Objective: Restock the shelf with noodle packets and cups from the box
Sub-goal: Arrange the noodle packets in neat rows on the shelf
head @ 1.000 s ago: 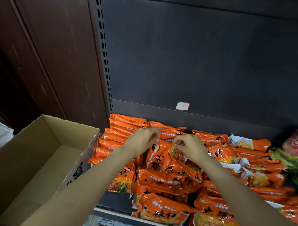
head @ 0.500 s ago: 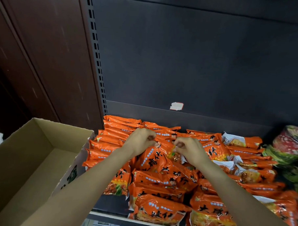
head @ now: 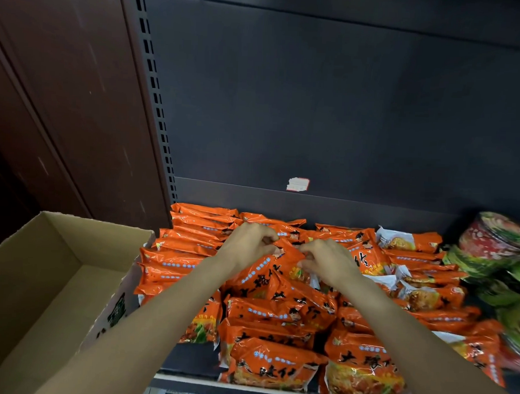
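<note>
At frame centre, my left hand (head: 247, 245) and right hand (head: 329, 261) each pinch the top edge of one orange noodle packet (head: 275, 267) atop the packets on the shelf (head: 274, 389). The cardboard box (head: 40, 276) sits lower left.

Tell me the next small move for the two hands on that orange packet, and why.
Probably lower the orange noodle packet onto the pile and let go: both the left hand and right hand pinch its top edge, and it stands tilted above the flatter packets.

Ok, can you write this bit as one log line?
left hand: on packet | right hand: same packet | box: looks empty | cups: shelf right
</note>
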`<act>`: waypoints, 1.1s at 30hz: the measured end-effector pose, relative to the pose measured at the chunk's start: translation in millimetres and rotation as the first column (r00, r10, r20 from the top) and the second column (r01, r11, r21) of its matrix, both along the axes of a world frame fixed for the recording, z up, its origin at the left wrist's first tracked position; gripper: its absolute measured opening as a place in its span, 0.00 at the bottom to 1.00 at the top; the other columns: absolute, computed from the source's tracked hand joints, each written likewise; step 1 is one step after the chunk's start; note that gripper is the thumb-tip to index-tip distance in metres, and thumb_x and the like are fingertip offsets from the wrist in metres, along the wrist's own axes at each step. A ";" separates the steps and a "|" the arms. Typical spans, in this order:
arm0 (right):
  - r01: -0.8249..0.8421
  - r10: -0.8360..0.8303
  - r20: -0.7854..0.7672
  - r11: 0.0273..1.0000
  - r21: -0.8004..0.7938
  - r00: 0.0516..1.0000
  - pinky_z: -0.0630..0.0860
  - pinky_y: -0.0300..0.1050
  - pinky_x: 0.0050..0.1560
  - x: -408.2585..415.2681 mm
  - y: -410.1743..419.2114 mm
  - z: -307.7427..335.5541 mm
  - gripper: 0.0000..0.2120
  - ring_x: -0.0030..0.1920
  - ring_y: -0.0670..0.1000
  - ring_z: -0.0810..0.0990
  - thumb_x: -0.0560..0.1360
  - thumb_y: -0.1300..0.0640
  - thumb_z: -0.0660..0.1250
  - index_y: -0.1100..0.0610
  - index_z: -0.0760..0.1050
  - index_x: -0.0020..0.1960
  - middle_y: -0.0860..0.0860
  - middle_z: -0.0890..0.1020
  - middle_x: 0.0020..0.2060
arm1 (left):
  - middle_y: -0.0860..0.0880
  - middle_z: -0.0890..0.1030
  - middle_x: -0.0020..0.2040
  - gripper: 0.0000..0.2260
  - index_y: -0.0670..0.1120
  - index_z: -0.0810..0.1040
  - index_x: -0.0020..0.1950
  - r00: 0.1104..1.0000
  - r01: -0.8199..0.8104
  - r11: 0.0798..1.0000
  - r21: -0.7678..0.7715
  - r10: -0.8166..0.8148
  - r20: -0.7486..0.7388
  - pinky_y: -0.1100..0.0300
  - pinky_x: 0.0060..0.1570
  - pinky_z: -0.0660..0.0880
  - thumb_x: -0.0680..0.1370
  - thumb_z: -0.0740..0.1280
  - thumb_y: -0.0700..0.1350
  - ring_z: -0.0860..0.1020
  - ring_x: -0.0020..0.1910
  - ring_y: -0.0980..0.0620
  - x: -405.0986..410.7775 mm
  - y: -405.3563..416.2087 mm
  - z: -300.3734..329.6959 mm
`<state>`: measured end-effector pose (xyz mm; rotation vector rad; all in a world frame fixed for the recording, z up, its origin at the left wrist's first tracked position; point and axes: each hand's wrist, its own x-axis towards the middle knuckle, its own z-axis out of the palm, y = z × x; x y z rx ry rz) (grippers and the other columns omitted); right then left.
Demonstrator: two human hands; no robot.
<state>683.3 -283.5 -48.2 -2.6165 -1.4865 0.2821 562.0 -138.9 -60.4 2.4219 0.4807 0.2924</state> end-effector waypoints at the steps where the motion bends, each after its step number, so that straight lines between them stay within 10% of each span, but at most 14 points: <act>1: 0.023 -0.023 0.014 1.000 0.009 1.000 0.70 0.43 0.47 -1.5 -1.9 -1.7 0.11 0.52 0.54 0.80 0.76 0.52 0.67 0.54 0.78 0.56 0.51 0.82 0.43 | 0.49 0.83 0.49 0.13 0.46 0.81 0.54 0.999 0.021 1.000 -0.022 -0.022 -0.046 0.54 0.56 0.76 0.72 0.73 0.48 0.79 0.51 0.52 -0.2 1.0 -0.8; 6: 0.110 -0.111 0.016 0.992 0.055 0.994 0.75 0.43 0.44 -2.5 -10.1 -11.5 0.08 0.44 0.51 0.81 0.75 0.52 0.68 0.52 0.74 0.40 0.49 0.82 0.39 | 0.49 0.74 0.67 0.27 0.48 0.68 0.71 0.947 0.116 0.968 0.223 -0.039 -0.320 0.46 0.69 0.64 0.73 0.71 0.52 0.69 0.68 0.49 -7.7 9.6 -4.6; 12: 0.112 -0.052 -0.296 0.976 0.187 0.954 0.73 0.43 0.54 -1.3 -3.5 -1.4 0.25 0.52 0.47 0.79 0.72 0.47 0.70 0.47 0.70 0.68 0.42 0.77 0.52 | 0.50 0.80 0.59 0.20 0.48 0.75 0.64 0.965 0.113 0.962 0.249 -0.046 -0.259 0.50 0.66 0.67 0.74 0.71 0.50 0.75 0.61 0.50 -4.5 7.1 -3.6; 22: 0.262 -0.086 -0.449 0.901 0.345 0.889 0.72 0.30 0.35 -6.2 -5.7 -20.6 0.11 0.41 0.49 0.82 0.72 0.53 0.71 0.52 0.78 0.54 0.48 0.82 0.42 | 0.53 0.72 0.69 0.27 0.54 0.68 0.70 0.953 0.182 0.950 0.254 -0.108 -0.282 0.49 0.68 0.63 0.73 0.71 0.54 0.68 0.68 0.52 -16.8 20.2 -4.5; 29: 0.012 0.022 -0.168 0.980 0.197 0.986 0.69 0.45 0.63 -7.7 1.0 -11.9 0.17 0.66 0.50 0.71 0.74 0.58 0.69 0.49 0.74 0.62 0.49 0.75 0.63 | 0.51 0.78 0.61 0.20 0.54 0.72 0.67 0.956 0.188 0.877 0.442 -0.061 -0.286 0.56 0.62 0.60 0.76 0.68 0.50 0.70 0.63 0.52 -10.2 11.8 -6.7; 33: -0.060 0.056 0.101 0.998 0.032 0.993 0.66 0.48 0.63 -8.5 -2.4 -17.1 0.15 0.63 0.51 0.71 0.74 0.54 0.69 0.49 0.71 0.60 0.48 0.74 0.57 | 0.52 0.74 0.66 0.20 0.55 0.70 0.68 0.961 0.173 0.873 0.455 -0.049 -0.272 0.52 0.65 0.60 0.77 0.66 0.51 0.68 0.66 0.51 -13.9 1.7 -13.0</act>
